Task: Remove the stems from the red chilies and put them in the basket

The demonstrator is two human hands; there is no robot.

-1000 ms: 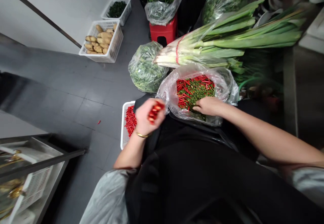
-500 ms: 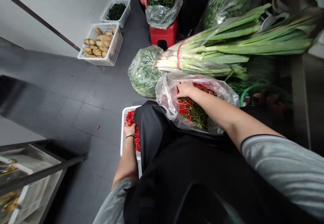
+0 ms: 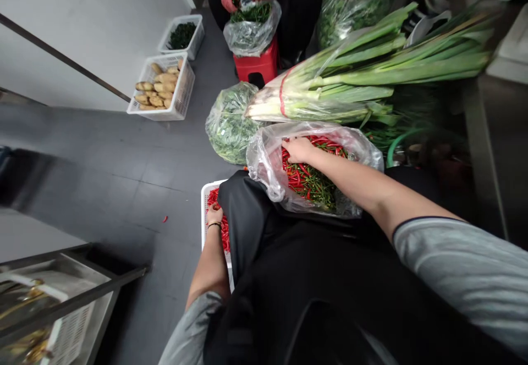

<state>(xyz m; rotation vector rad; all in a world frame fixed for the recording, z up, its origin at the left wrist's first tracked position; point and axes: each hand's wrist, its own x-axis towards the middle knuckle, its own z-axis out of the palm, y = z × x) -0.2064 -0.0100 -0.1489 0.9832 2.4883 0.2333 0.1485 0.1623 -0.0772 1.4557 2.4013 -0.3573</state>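
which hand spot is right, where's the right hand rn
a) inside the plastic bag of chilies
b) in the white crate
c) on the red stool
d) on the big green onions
a, the right hand reaches into the clear plastic bag, resting on the chilies.

We had our right hand (image 3: pixel 299 149) inside a clear plastic bag (image 3: pixel 266 161) of red and green chilies (image 3: pixel 309 182), and our left hand (image 3: pixel 214 214) sat over red chilies (image 3: pixel 224 234) in a white basket (image 3: pixel 205 211)
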